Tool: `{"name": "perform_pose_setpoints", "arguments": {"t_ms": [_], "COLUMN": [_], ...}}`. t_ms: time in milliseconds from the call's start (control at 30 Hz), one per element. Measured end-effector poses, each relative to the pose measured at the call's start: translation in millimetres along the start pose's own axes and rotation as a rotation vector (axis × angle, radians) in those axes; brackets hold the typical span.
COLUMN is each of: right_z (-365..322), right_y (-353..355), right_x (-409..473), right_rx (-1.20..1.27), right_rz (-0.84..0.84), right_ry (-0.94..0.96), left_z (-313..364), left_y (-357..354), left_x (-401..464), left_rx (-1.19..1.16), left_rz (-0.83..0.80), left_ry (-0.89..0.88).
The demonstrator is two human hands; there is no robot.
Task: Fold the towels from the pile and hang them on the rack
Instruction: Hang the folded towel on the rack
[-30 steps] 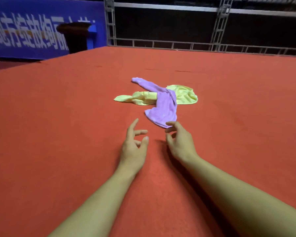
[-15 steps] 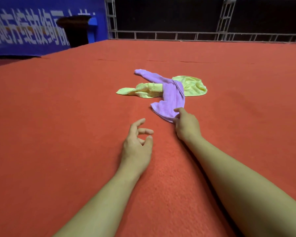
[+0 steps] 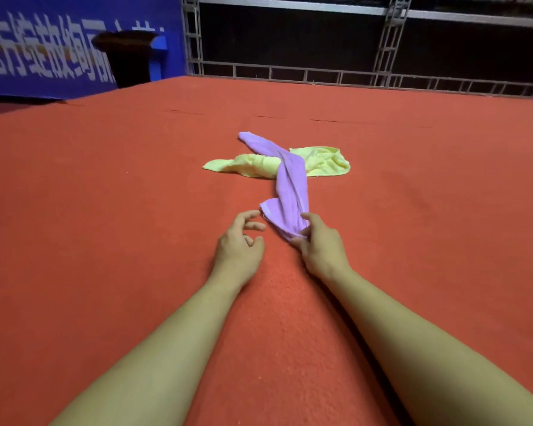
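**A:** Your right hand [image 3: 319, 245] has its grip pinched on the near end of the purple towel [image 3: 290, 186]; your left hand [image 3: 239, 244] is just beside it, fingers loosely spread, holding nothing. What worries you?

**B:** The purple towel lies across the yellow towel [image 3: 320, 161]. If you pull it toward you by that one end, it will likely drag the yellow one along, or stay roped up and twisted. I'd get your left hand on the free corner beside it before you lift.

**A:** And the surface?

**B:** You're working on a broad red carpeted floor [image 3: 105, 210], nubby enough that I'd expect the cloth to catch rather than slide. Beyond its far edge stands a metal truss railing [image 3: 290, 73] against darkness, with a blue banner [image 3: 59, 50] and a dark pedestal [image 3: 130, 56] at far left. I can't see any rack.
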State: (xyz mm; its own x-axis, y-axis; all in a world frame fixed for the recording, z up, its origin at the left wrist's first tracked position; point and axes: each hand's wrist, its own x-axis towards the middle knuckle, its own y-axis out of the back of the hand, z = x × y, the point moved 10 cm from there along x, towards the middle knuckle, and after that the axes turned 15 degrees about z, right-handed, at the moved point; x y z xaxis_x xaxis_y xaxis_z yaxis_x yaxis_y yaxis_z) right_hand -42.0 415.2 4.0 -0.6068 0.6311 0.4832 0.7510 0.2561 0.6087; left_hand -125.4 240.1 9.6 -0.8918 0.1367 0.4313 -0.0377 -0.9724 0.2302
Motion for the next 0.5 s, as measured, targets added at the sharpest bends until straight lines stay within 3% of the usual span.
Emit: {"name": "perform_pose_setpoints", "arguments": {"t_ms": [100, 333, 500], "right_z": [-6.7, -22.0, -27.0], "right_y": [26.8, 69.0, 95.7], "right_x": [-49.1, -135.0, -166.5], "right_rx": [0.036, 0.085, 0.169], "right_rz": [-0.012, 0.005, 0.041], "right_ry": [-0.020, -0.092, -0.180], "left_z": [8.6, 35.6, 71.5], "left_y": [-2.4, 19.9, 32.2], "left_x": [-6.2, -60.4, -142.4], "left_rx": [-0.001, 0.010, 0.021], "left_rz": [-0.050, -0.139, -0.332], "left_ry": [-0.035, 0.068, -0.134]}}
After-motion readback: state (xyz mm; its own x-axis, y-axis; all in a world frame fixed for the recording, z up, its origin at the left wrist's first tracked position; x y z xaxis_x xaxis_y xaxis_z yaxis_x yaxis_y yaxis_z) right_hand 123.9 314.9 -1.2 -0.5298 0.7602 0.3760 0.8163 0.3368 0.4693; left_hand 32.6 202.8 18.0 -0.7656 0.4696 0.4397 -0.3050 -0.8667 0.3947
